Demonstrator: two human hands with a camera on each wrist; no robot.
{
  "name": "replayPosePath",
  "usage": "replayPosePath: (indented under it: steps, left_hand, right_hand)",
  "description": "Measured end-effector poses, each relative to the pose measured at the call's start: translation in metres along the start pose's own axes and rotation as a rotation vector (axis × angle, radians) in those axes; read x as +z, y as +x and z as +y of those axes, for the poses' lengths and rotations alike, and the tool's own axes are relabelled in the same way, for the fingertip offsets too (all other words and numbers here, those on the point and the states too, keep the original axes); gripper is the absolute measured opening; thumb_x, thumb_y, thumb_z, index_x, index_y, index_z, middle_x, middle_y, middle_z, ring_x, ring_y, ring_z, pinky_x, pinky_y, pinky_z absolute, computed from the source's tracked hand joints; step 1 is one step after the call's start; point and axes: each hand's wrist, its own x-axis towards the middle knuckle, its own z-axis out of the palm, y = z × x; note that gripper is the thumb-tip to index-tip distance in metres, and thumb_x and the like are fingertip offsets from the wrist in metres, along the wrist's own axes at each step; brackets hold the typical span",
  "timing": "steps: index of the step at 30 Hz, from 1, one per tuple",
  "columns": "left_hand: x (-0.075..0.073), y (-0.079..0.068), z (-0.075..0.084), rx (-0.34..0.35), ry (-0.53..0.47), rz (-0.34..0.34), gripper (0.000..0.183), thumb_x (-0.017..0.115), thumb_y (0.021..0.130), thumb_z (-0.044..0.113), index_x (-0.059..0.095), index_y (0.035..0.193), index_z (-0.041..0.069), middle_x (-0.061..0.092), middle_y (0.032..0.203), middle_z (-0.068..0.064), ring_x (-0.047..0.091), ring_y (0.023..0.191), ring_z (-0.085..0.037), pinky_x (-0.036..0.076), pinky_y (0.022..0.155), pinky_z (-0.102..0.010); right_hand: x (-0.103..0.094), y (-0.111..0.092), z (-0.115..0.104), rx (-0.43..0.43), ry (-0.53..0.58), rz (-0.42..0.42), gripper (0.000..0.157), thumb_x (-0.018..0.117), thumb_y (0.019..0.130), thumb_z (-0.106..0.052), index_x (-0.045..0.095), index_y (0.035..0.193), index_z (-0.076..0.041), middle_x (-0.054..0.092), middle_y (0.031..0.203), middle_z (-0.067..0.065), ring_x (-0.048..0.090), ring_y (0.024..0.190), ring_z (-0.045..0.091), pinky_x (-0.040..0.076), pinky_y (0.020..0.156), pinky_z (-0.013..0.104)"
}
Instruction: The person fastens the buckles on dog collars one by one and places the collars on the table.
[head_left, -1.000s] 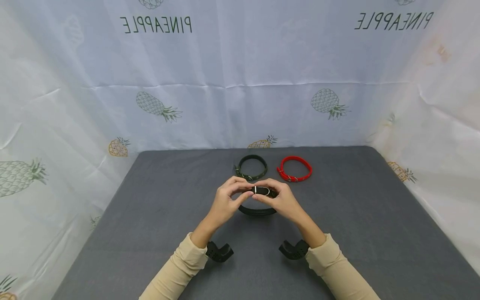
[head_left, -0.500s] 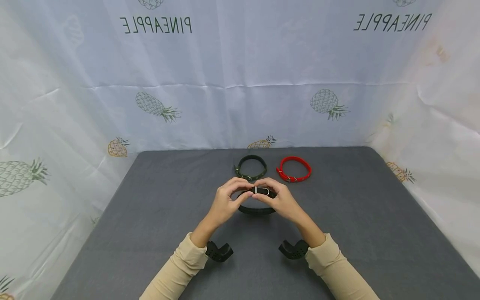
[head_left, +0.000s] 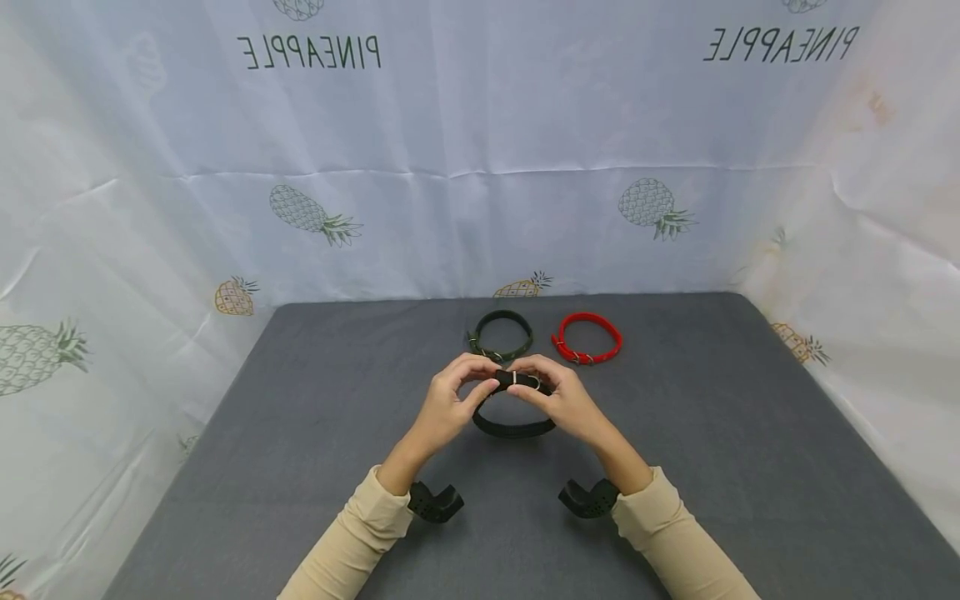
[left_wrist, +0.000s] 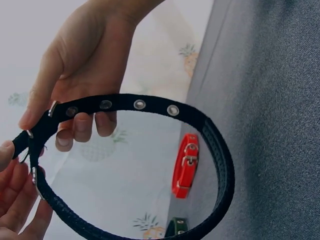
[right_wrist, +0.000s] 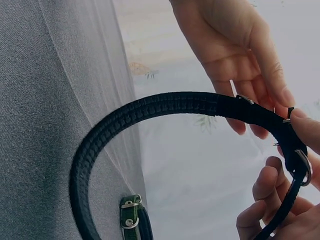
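Note:
Both hands hold a black dog collar [head_left: 513, 430], a loop that hangs below the fingers with its buckle side up. In the head view my left hand [head_left: 447, 402] pinches the strap left of the metal buckle [head_left: 514, 377]. My right hand [head_left: 558, 397] pinches the strap on the buckle's right, by the D-ring [head_left: 537, 383]. Metal eyelets [left_wrist: 139, 104] line the strap near the right hand in the left wrist view. There the right hand [left_wrist: 90, 55] is at the top and left-hand fingers [left_wrist: 20, 195] are at lower left. A padded lining shows inside the loop.
Behind the hands, a dark green collar [head_left: 480, 335] and a red collar [head_left: 618, 337] lie buckled on the grey table [head_left: 315, 417]. A pineapple-print curtain [head_left: 450, 225] closes off the back and sides. Black wrist cameras [head_left: 437, 503] sit at both wrists.
My left hand has shifted slightly left, and more black strap shows between the two hands. The loop below looks a little wider. The green and red collars have stayed put.

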Motion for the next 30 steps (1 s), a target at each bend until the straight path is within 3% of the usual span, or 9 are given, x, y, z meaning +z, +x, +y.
replayPosePath:
  steps: [8, 16, 21, 30]
  left_hand:
    - [-0.0014, -0.0005, -0.0024, 0.005, 0.002, 0.012, 0.016, 0.061, 0.091, -0.001, 0.063, 0.107, -0.003, 0.062, 0.105, -0.018, 0.064, 0.098, -0.029, 0.056, 0.088, -0.028]
    - [-0.0028, -0.0021, -0.003, -0.023, 0.018, 0.021, 0.017, 0.061, 0.092, 0.001, 0.063, 0.109, -0.003, 0.062, 0.105, -0.018, 0.064, 0.098, -0.028, 0.057, 0.088, -0.032]
    - [-0.0043, -0.0027, -0.003, -0.03, 0.016, 0.029, 0.018, 0.06, 0.092, 0.0, 0.062, 0.11, -0.003, 0.061, 0.108, -0.018, 0.064, 0.099, -0.029, 0.056, 0.089, -0.034]
    - [-0.0074, -0.0034, -0.0039, -0.038, -0.022, 0.056, 0.018, 0.058, 0.093, 0.001, 0.061, 0.11, -0.005, 0.06, 0.109, -0.02, 0.063, 0.102, -0.029, 0.054, 0.093, -0.024]
  right_hand:
    - [-0.0007, 0.0009, -0.0012, 0.007, 0.017, 0.0, 0.026, 0.066, 0.091, -0.012, 0.062, 0.115, -0.004, 0.067, 0.111, 0.019, 0.06, 0.088, 0.002, 0.048, 0.07, 0.022]
    - [-0.0017, 0.0013, -0.0008, 0.011, 0.021, -0.004, 0.024, 0.067, 0.09, -0.013, 0.063, 0.113, -0.005, 0.068, 0.106, 0.018, 0.056, 0.079, 0.005, 0.046, 0.067, 0.022]
    - [-0.0022, 0.0013, 0.0007, 0.014, 0.032, -0.008, 0.024, 0.067, 0.09, -0.012, 0.063, 0.112, -0.005, 0.068, 0.106, 0.019, 0.061, 0.08, 0.007, 0.05, 0.069, 0.022]
    - [-0.0036, -0.0005, 0.0018, 0.007, 0.048, 0.0, 0.023, 0.066, 0.091, -0.01, 0.062, 0.111, -0.002, 0.068, 0.099, 0.02, 0.064, 0.077, 0.009, 0.055, 0.072, 0.026]
